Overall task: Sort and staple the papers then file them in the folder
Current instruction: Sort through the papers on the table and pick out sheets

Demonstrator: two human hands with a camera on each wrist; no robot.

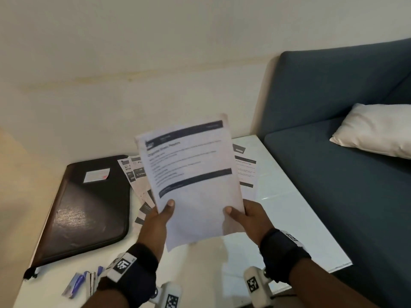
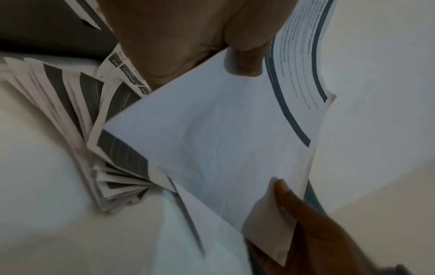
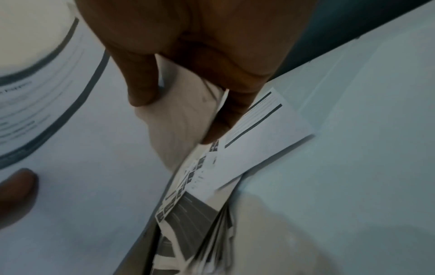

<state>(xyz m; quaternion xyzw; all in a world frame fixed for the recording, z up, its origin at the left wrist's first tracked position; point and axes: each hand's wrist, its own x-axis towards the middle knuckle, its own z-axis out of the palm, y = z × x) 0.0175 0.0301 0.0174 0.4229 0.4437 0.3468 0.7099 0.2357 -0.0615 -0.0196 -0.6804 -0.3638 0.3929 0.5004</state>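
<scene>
- Lying shut at the left of the tabletop (image 1: 289, 210), the dark folder (image 1: 89, 203) is well away from the work; it needs opening before anything is filed, and a one-handed try while the other hand holds sheets could spill them.
- Near the front edge, partly hidden by the left wrist, sits a small blue-and-white item (image 1: 75, 284); I cannot tell whether it is the stapler. If it is, an elbow could knock it off.
- The fanned papers (image 1: 139, 185) lie beside the folder, overlapping loosely; the wrist views show many sheets splayed at their corners, so a brush from the lifted page could slide them out of order.
- The left hand (image 1: 159, 218) pinches the lower left edge of the raised sheet (image 1: 191, 174), thumb on top. The grip sits low, so the tall page may flop backward or crease.
- The right hand (image 1: 246, 215) pinches the lower right edge in the same way, fingers behind; whether more than one sheet is held cannot be told, and an unseen second page would be mis-sorted.
- More printed pages (image 1: 245, 172) lie to the right, toward the sofa (image 1: 333, 174), where a nudged sheet could slip off.
</scene>
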